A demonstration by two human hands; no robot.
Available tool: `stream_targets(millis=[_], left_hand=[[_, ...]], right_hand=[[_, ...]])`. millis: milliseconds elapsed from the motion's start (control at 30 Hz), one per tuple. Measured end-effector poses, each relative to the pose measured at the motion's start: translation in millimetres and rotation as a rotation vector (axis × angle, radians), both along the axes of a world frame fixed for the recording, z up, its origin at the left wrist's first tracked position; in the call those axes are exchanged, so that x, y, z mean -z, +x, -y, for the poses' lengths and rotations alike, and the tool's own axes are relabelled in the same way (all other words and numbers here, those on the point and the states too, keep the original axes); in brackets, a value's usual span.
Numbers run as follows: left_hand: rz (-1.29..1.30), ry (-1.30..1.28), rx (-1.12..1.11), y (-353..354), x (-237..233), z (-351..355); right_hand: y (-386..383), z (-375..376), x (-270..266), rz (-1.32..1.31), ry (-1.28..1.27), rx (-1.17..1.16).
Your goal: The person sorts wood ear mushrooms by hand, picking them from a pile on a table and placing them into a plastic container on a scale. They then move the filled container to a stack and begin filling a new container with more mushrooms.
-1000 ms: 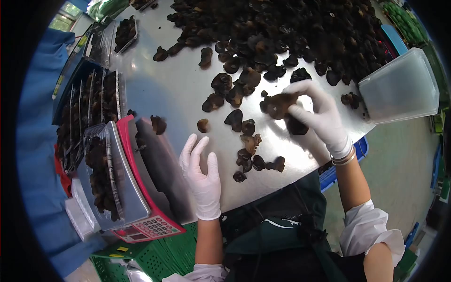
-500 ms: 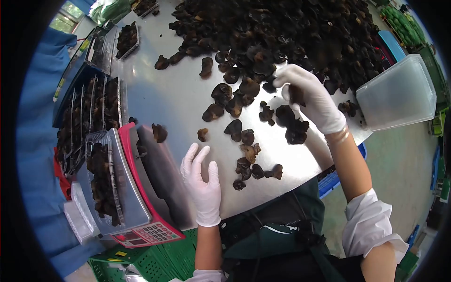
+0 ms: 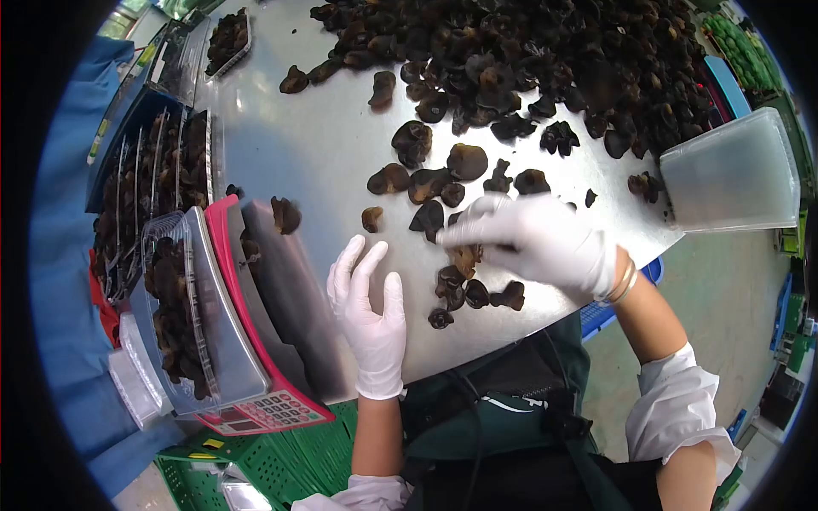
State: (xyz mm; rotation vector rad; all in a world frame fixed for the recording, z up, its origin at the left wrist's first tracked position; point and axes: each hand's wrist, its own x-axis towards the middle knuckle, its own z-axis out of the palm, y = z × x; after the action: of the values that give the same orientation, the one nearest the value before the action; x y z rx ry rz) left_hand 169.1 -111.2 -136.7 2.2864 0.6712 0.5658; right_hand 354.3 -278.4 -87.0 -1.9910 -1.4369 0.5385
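My left hand [image 3: 371,317], in a white glove, is held over the metal table's [image 3: 294,162] near side with its fingers apart and nothing in them. My right hand [image 3: 541,243], also gloved, is blurred above the loose black wood ear mushrooms in the middle. Its fingertips point left, close to a dark wood ear mushroom [image 3: 429,218], and partly cover a brownish wood ear [image 3: 464,260]. Whether it grips a piece cannot be made out. Several more wood ears [image 3: 450,288] lie just below it. A big heap of wood ears [image 3: 511,51] spreads along the far side.
At the left, a pink-edged scale [image 3: 243,294] carries a clear tray of wood ears [image 3: 175,315]. Behind it stand several filled trays [image 3: 153,170]. Clear plastic containers [image 3: 728,175] stand at the table's right corner. Green crates [image 3: 256,468] and a blue basket [image 3: 601,319] sit below.
My right hand has moved left and down from the heap's edge to the loose pieces. Some wood ears near the heap lie differently. My left hand stays nearly still; the whole view has shifted slightly.
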Motion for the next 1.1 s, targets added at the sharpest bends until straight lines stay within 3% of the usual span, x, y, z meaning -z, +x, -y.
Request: stream_targets(millis=[100,167,200,267,367,433,500,567,633,700,767,833,900,1033,1067,1100], left_hand=[[0.012,0.005,0.003,-1.2,1.6,0.0],[0.041,-0.042,0.004,-2.4,2.2,-0.9],[0.076,-0.085,0.002,-3.4,2.1,-2.1],[0.085,-0.061,-0.024,-3.0,-3.0,-8.7],[0.158,0.124,-0.121,6.8,-12.5,-29.1],[0.13,0.165,-0.214,18.8,-21.5,-52.8],[-0.01,0.194,-0.262,42.2,-16.8,-79.7],[-0.204,0.23,-0.256,49.7,8.5,-98.7],[-0.228,0.293,-0.239,54.3,10.1,-102.5],[-0.166,0.234,-0.145,51.5,11.8,-107.1],[-0.022,0.173,-0.041,48.9,2.0,-90.9],[0.056,0.015,0.112,46.4,-11.1,-63.4],[0.065,-0.303,0.171,43.5,-23.3,-38.2],[0.004,0.098,0.233,51.9,-28.1,-26.7],[0.01,0.117,0.296,57.0,-26.2,-25.9],[-0.036,0.185,0.348,62.8,-25.1,-25.5]], right_hand=[[-14.3,5.6,8.5,0.086,-0.043,0.05],[-15.3,21.9,4.6,-0.114,0.221,0.192],[-15.3,39.8,-10.3,-0.175,0.188,0.232],[-21.7,90.2,-36.2,-0.197,0.157,0.412],[-45.7,178.2,-66.5,-0.375,0.205,0.936],[-51.4,252.1,-55.0,-0.219,-0.175,1.153],[-57.7,262.1,-34.5,0.549,-0.421,1.029],[-54.8,187.8,-50.1,-0.244,0.056,1.213],[-41.6,148.3,-26.3,-0.023,0.015,0.819],[-30.7,93.8,2.1,0.31,-0.019,0.67],[-19.3,52.8,24.1,0.279,-0.032,0.623],[-25.7,22.7,34.5,0.07,0.015,0.396],[-45.1,2.6,15.4,0.204,0.115,0.159],[17.1,-14.7,11.9,0.169,0.246,0.081],[22.3,-25.9,10.6,0.305,0.291,0.286],[26.7,-31.1,22.1,0.381,0.276,0.333]])
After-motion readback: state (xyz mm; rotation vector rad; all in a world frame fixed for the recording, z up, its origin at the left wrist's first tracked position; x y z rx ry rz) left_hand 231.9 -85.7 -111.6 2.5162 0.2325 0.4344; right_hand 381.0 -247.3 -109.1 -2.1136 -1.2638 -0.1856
